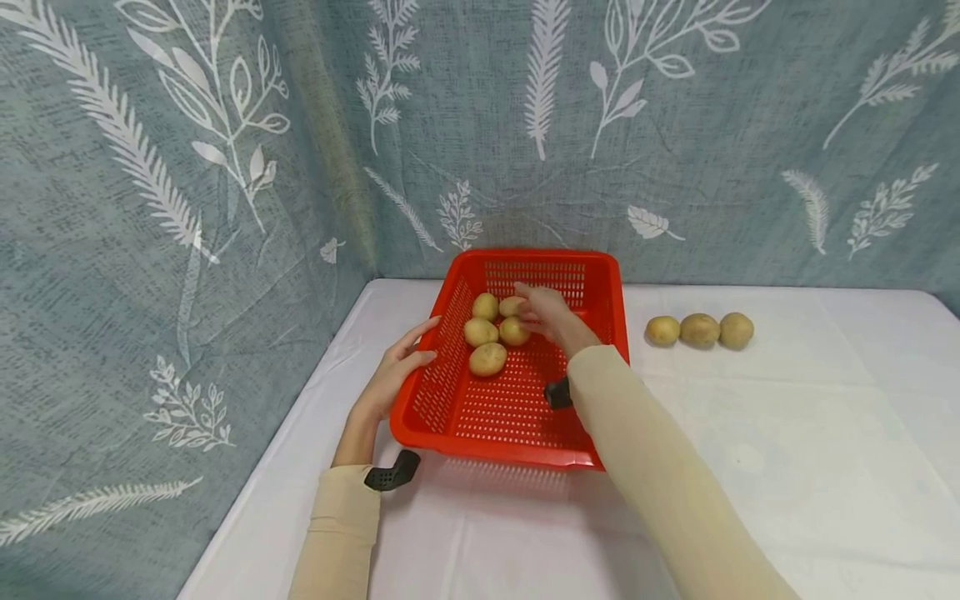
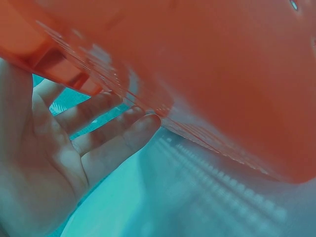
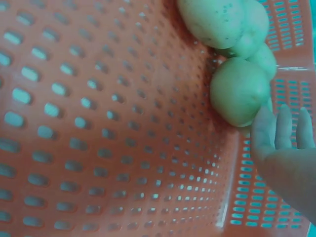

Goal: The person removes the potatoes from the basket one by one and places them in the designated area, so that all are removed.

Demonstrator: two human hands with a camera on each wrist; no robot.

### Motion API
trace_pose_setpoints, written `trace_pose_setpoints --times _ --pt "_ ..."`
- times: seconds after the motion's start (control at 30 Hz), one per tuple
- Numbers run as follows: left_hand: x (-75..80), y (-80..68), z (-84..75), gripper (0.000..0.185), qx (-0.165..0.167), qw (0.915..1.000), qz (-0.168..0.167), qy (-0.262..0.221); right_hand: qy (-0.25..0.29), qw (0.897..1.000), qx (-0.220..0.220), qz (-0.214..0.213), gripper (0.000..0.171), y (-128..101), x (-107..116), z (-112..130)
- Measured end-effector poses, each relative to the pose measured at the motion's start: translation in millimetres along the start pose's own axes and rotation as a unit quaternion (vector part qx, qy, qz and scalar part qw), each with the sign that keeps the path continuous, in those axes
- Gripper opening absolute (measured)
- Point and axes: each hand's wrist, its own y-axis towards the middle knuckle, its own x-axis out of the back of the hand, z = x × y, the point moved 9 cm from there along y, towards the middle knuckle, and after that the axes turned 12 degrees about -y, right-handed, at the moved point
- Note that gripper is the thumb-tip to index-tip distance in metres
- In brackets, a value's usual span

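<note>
A red plastic basket point(image 1: 510, 454) with perforated walls and floor stands on the white table. My left hand point(image 1: 393, 375) holds its left side, the thumb over the rim; in the left wrist view the fingers point(image 2: 113, 143) lie along the outer wall. Several potatoes point(image 1: 481, 332) sit together in the left part of the basket. Over the basket my right hand point(image 1: 546, 310) reaches toward them with loosely extended fingers. In the right wrist view its fingertips point(image 3: 284, 116) are right beside a potato point(image 3: 240, 91), and nothing is gripped.
Three potatoes point(image 1: 700, 331) lie in a row on the white-covered table point(image 1: 795, 433), to the right of the basket. A patterned grey-green curtain point(image 1: 480, 167) hangs close behind the basket and along the left side.
</note>
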Motion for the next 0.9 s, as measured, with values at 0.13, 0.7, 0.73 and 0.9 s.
trace_pose_setpoints --times 0.13,0.7,0.73,0.9 --pt "0.5 0.4 0.7 0.058 0.004 1.0 -0.003 0.002 -0.027 1.0 -0.002 -0.013 0.055 -1 1 -3" --pt "1.7 -0.8 2.8 0.057 0.007 0.9999 -0.009 0.004 -0.148 0.989 -0.023 -0.008 0.052 -7 -1 -15" --pt "1.6 -0.7 2.6 0.057 0.007 0.9999 -0.008 0.005 -0.152 0.988 -0.022 -0.008 0.051 -6 -1 -15" --pt "0.8 0.0 0.6 0.058 0.0 1.0 -0.001 0.006 -0.168 0.986 -0.003 -0.011 0.026 -7 -4 -14"
